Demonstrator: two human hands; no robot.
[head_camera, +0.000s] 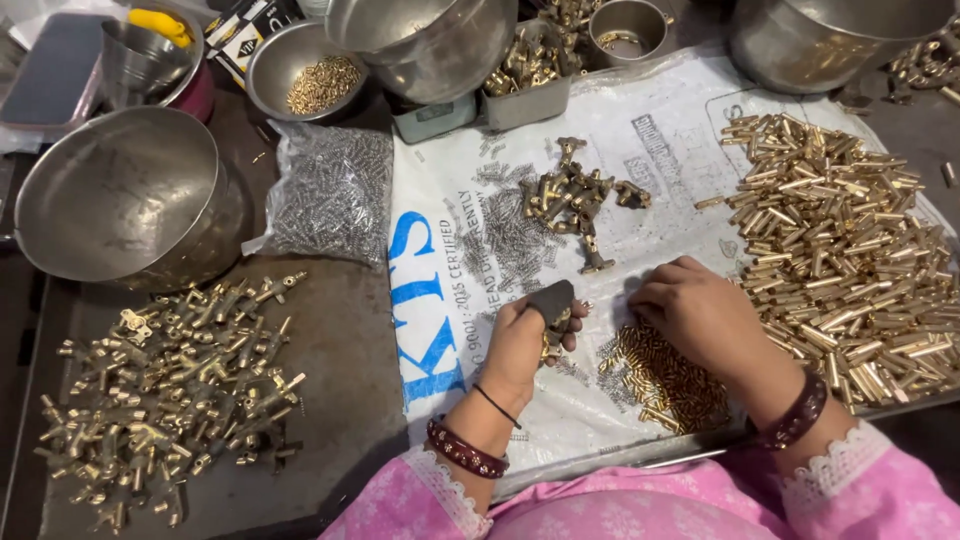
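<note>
Left grip (527, 335) pinching a brass fitting (553, 318) | right grip (690, 305) curled, fingertips on small brass pins (668, 378)

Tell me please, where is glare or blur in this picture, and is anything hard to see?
Head view: glare on the big steel bowl at left and the brass tubes at right; the left hand casts soft shadow on the white sack; the springs blur together; edges look slightly stretched.

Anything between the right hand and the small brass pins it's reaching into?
Nothing visible. The right hand rests directly on the near pile of small brass pins, fingers down on the white sack; the left hand is apart, holding a brass fitting.
</note>
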